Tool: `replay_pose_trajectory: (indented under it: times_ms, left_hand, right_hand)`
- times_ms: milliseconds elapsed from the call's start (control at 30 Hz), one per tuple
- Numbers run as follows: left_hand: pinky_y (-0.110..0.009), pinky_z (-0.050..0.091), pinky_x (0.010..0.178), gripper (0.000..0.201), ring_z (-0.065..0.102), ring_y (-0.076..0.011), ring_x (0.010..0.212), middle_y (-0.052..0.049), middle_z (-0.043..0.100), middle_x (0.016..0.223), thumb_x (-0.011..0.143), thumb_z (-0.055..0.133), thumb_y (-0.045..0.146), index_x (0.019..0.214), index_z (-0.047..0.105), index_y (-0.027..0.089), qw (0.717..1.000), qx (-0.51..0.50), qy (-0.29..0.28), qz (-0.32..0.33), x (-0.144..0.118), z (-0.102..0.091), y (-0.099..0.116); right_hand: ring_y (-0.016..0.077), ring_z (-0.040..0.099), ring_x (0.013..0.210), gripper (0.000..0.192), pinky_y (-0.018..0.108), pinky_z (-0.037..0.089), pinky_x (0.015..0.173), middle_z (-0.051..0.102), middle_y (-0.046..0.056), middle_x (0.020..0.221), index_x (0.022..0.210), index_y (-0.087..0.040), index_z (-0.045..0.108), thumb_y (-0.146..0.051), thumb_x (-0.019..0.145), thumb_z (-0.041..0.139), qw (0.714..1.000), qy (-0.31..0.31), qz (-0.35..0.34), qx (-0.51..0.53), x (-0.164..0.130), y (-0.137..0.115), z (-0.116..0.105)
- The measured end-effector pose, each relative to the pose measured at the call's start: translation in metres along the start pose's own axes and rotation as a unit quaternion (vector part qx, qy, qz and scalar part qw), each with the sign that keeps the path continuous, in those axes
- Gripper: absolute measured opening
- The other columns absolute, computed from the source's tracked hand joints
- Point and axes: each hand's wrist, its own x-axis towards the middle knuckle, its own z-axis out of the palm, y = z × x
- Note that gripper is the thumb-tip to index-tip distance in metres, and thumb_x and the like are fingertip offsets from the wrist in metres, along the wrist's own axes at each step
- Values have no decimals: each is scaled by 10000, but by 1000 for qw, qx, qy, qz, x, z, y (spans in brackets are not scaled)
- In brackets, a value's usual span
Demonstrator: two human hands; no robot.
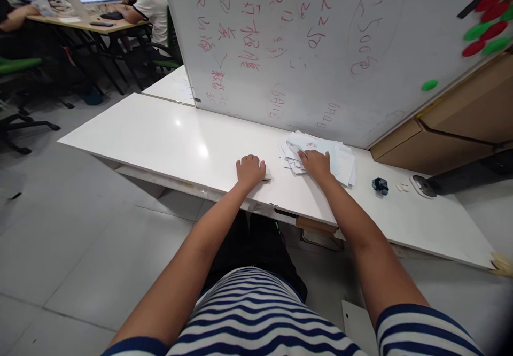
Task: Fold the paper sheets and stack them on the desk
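Note:
My left hand [250,170] is palm down near the front edge of the white table [160,131], its fingers curled. A small, flat, pale object with a dark lower edge [267,177] pokes out from under it on the right; the rest is covered, so I cannot make out its kind. To the right, my right hand [317,164] rests on a loose pile of papers [340,161], thumb and fingers spread apart. Sheets of different sizes overlap unevenly there, and one by the fingertips looks slightly raised. A reddish print shows on the top sheet.
A whiteboard [256,40] with red handwriting stands along the table's far side, bearing red and green magnets [429,85]. Right of the papers lie a small dark blue object [380,186] and a round grey device [423,186]. Cardboard boxes [465,115] stand behind. People sit at a desk [88,26].

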Motion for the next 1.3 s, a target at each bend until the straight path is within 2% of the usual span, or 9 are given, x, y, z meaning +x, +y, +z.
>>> replay_pose_trajectory:
  times_ms: [100,200,433,600,867,1033,1167,1233,1300]
  left_hand:
    - [-443,309,1012,418,467,-306,1213,-146,596,1286,974,336,383,1134,639,142,1000,0,7,2,0,0,0]
    - [-444,316,1003,408,478,-308,1200,-151,606,1272,967,352,374,1123,643,134,1000,-2,13,4,0,0,-1]
    - [-453,315,1019,375,501,-304,1196,-153,636,1232,953,386,364,1089,655,142,999,-18,24,-20,2,2,0]
    - [-562,239,1080,361,491,-325,1222,-151,642,1235,951,393,366,1089,659,165,999,-8,24,-30,3,2,2]
    - [-683,-25,1111,383,395,-359,1321,-160,651,1221,972,385,402,1058,679,172,998,21,59,2,0,0,6]
    - [-631,-56,1144,406,360,-329,1362,-126,606,1301,990,355,446,1028,681,208,985,-35,132,101,-11,-17,15]
    - [-511,277,1123,622,486,-286,1248,-150,600,1275,948,271,647,1090,658,182,938,-263,97,205,-56,-47,44]
    - [-460,403,1037,711,524,-266,1221,-151,581,1315,930,196,700,1251,579,193,879,-442,-16,176,-91,-61,60]
    - [-445,454,983,764,536,-274,1229,-135,533,1397,893,178,753,1362,496,241,774,-588,-194,131,-122,-70,70]
  right_hand:
    - [244,616,948,436,466,253,1060,696,151,1068,1150,-134,622,-322,993,260,996,64,-54,-10,-1,1,9]
    - [229,623,867,423,402,296,1037,710,149,947,1112,-93,634,-272,981,274,993,106,-55,9,-4,2,10]
    - [234,574,679,444,338,410,721,613,98,656,854,-138,652,-394,973,309,964,223,86,112,-39,9,-14]
    - [204,543,580,515,318,414,620,556,44,573,725,-179,603,-559,949,337,913,299,155,231,-81,16,-34]
    - [283,670,922,577,408,519,830,712,124,865,937,-114,687,-645,880,466,816,374,191,397,-120,17,-68]
    - [302,658,1057,577,475,509,938,715,150,1030,1046,-95,686,-612,893,481,779,425,194,418,-138,15,-83]
    - [300,700,974,483,453,558,870,730,169,969,1027,-84,691,-497,951,452,782,495,172,338,-169,0,-78]
    - [274,713,953,380,397,578,839,741,154,960,1040,-113,691,-416,955,476,824,487,78,279,-189,-13,-70]
    - [251,692,1043,327,371,571,883,736,132,1062,1139,-152,666,-336,958,464,870,427,-55,239,-208,-29,-59]
